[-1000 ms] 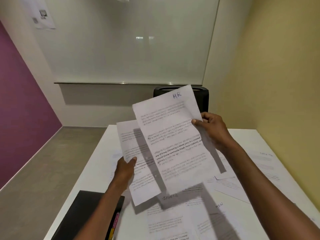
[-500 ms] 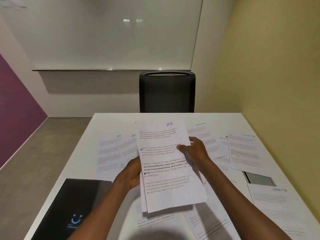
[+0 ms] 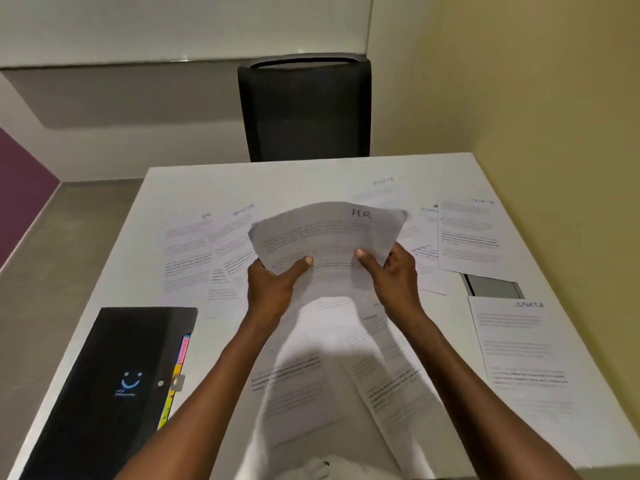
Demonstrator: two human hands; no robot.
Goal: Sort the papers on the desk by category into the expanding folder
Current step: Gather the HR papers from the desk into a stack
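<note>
I hold the HR sheets (image 3: 329,237) above the middle of the desk (image 3: 194,188), my left hand (image 3: 273,285) and right hand (image 3: 391,275) each pinching a near corner, thumbs on top. I should square their edges before filing. The black expanding folder (image 3: 114,375) lies closed at near left, so it needs opening. Loose SPORTS page (image 3: 519,355) sits right.
</note>
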